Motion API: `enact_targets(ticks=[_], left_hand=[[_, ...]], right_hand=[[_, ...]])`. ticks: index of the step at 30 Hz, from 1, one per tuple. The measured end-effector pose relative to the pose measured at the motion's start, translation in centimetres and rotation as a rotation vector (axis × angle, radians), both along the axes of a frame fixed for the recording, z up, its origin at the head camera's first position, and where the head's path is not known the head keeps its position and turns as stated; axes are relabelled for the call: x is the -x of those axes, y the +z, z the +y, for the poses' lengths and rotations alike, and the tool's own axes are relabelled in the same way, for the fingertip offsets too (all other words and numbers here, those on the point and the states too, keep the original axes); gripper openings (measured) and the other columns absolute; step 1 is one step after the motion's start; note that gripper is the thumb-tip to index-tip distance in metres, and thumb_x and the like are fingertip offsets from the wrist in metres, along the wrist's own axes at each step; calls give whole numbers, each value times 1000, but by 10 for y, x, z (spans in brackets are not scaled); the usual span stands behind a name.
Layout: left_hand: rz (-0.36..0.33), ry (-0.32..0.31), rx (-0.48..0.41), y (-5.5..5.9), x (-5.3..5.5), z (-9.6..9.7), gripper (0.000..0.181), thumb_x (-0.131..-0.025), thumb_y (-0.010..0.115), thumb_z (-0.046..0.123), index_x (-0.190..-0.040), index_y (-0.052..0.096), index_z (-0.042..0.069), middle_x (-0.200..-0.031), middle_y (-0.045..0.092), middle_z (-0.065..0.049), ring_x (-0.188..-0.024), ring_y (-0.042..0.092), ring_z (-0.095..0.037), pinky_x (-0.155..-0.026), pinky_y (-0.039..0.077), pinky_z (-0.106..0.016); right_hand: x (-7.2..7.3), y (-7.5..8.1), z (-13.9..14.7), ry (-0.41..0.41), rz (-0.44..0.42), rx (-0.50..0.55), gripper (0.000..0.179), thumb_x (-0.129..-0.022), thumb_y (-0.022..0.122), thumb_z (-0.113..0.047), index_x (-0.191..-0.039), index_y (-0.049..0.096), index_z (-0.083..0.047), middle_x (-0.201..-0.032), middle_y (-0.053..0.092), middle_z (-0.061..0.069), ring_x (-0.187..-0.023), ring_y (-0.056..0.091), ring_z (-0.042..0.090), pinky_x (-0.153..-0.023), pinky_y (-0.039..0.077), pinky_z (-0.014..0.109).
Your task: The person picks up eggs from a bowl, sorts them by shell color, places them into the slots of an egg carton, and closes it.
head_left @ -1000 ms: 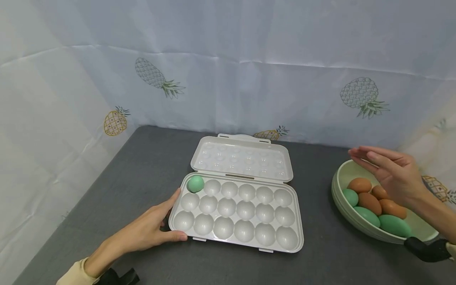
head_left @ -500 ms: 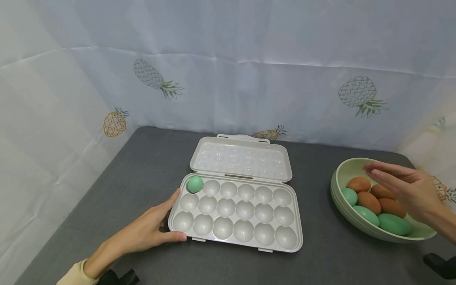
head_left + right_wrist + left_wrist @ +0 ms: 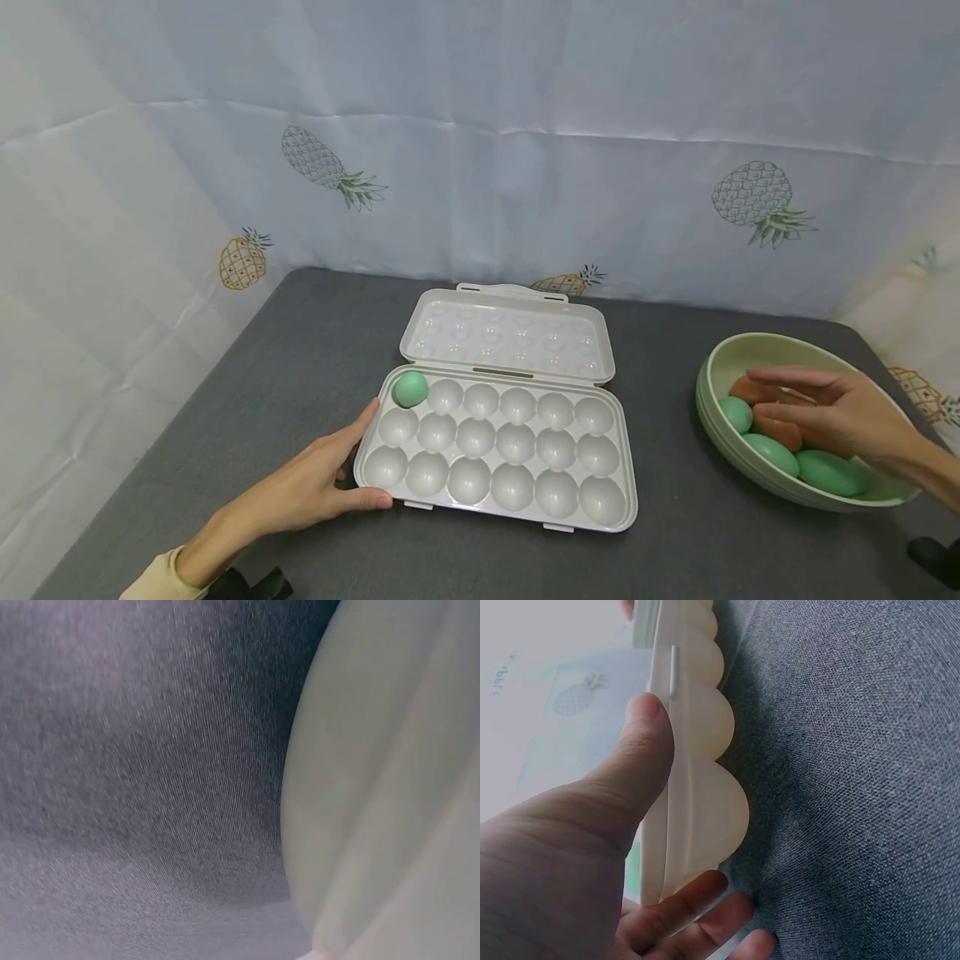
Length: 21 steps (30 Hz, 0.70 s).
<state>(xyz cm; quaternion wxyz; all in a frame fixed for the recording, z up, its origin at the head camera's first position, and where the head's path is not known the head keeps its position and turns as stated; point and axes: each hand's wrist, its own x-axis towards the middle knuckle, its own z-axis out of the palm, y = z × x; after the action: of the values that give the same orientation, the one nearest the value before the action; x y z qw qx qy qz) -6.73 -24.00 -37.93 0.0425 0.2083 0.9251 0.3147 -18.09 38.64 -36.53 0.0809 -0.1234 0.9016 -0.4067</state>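
Note:
A white egg tray (image 3: 496,438) lies with its lid (image 3: 510,329) folded back, a green egg (image 3: 411,388) in its back-left cup. My left hand (image 3: 322,483) grips the tray's left end; in the left wrist view its thumb (image 3: 641,746) lies along the front edge, with the other fingers around the end. At the right stands a pale green bowl (image 3: 738,358) of brown and green eggs. My right hand (image 3: 847,417) reaches over it, thumb and fingers apart above the brown eggs (image 3: 776,429), partly hiding them. No grasp is visible. Several green eggs (image 3: 831,472) lie nearer the front.
A dark grey tabletop (image 3: 330,333) extends around the tray and bowl. White pineapple-print cloth (image 3: 510,192) hangs behind and at the sides. In the right wrist view the bowl's outer wall (image 3: 360,765) fills the right side, beside the grey surface (image 3: 150,765).
My right hand has moved to the right, then lowered into the bowl's opening over the brown eggs. The left hand and the egg tray stay put.

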Motion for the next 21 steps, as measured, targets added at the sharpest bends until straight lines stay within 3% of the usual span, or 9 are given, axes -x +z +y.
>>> enact_targets(ticks=[6,21], left_hand=[[-8,5,-5,0,0,0,113,-84,81,49,-160,19,-7,-157,41,-29,-114,59,-20,-73,52,-22],[-16,6,2,1,0,0,113,-84,81,49,-160,18,-6,-157,41,-28,-114,59,-22,-73,52,-22]], right_hand=[[7,-3,-6,96,12,-48,54,-96,71,-10,-147,54,-4,-126,64,-30,-113,56,-20,-85,48,7],[7,0,-24,265,91,53,42,-93,68,6,-135,61,7,-126,68,-26,-113,64,-10,-85,54,12]])
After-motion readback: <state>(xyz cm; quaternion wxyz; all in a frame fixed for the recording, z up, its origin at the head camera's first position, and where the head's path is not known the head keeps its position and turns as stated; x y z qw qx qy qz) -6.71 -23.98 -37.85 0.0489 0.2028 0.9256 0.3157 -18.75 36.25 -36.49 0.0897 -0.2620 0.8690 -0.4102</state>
